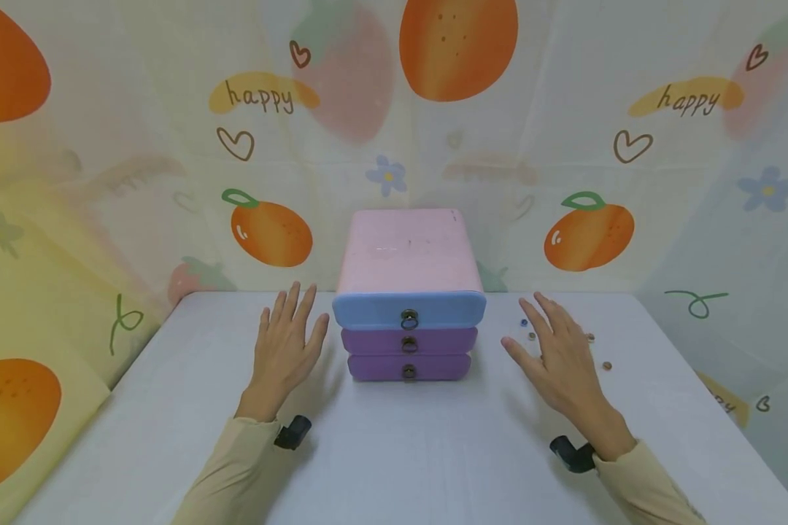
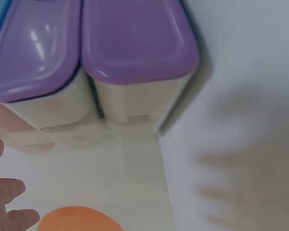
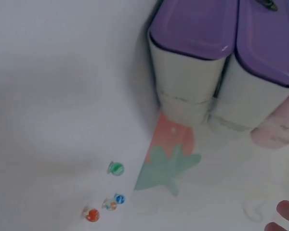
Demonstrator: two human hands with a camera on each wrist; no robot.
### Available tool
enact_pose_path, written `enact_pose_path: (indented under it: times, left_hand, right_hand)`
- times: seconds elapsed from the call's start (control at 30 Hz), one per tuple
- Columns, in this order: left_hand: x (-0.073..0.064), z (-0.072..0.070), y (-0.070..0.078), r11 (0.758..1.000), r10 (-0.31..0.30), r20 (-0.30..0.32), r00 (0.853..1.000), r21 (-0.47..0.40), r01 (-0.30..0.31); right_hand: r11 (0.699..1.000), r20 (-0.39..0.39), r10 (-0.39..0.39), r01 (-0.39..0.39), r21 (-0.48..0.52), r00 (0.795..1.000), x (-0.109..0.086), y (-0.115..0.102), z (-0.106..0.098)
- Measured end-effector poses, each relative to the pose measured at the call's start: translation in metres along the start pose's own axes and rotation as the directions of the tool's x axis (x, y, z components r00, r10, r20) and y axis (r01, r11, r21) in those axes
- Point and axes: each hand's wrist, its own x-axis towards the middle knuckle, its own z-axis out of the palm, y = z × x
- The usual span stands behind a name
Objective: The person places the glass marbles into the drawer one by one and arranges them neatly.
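A small chest of drawers (image 1: 410, 251) with a pink top stands upright at the back middle of the white table. Its top drawer front (image 1: 371, 312) is blue, and the two lower fronts (image 1: 371, 368) are purple, each with a dark ring pull. To the chest's left, my left hand (image 1: 282, 357) is raised with fingers spread, holding nothing. On the other side my right hand (image 1: 561, 368) hovers with extended fingers, also holding nothing. Several small glass marbles lie beyond and beside it, including a green marble (image 3: 116, 168), a blue marble (image 3: 119, 198) and an orange marble (image 3: 91, 214).
A fruit-patterned cloth (image 1: 433, 160) hangs behind the table (image 1: 400, 452) and along both sides. The chest stands close to the table's back edge. Black wrist cameras sit at the left wrist (image 1: 293, 432) and the right wrist (image 1: 573, 454).
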Motion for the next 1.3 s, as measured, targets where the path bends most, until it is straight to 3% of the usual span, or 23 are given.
enact_pose_path:
  times: [0.27, 0.53, 0.77, 1.0, 1.3]
  left_hand:
    - [-0.002, -0.010, 0.012, 0.998, 0.007, -0.036, 0.999, -0.061, -0.009]
    - [-0.003, -0.016, 0.019, 0.996, 0.023, -0.067, 0.998, -0.083, -0.029]
    - [-0.005, -0.023, 0.025, 0.991, 0.040, -0.098, 0.994, -0.126, -0.053]
    - [-0.006, -0.025, 0.029, 0.972, 0.066, -0.146, 0.987, -0.215, -0.097]
    - [-0.007, -0.030, 0.039, 0.941, 0.082, -0.155, 0.985, -0.313, -0.127]
  right_hand:
    - [0.996, -0.024, -0.010, 0.012, 0.086, 1.000, -0.007, -0.010, -0.003]
    - [0.987, -0.131, -0.072, 0.089, 0.131, 0.989, -0.014, -0.018, -0.001]
    - [0.980, -0.171, -0.080, 0.110, 0.169, 0.982, -0.017, -0.025, 0.000]
    - [0.963, -0.191, -0.102, 0.145, 0.227, 0.976, -0.019, -0.032, 0.003]
    - [0.936, -0.209, -0.131, 0.190, 0.296, 0.969, -0.015, -0.045, 0.007]
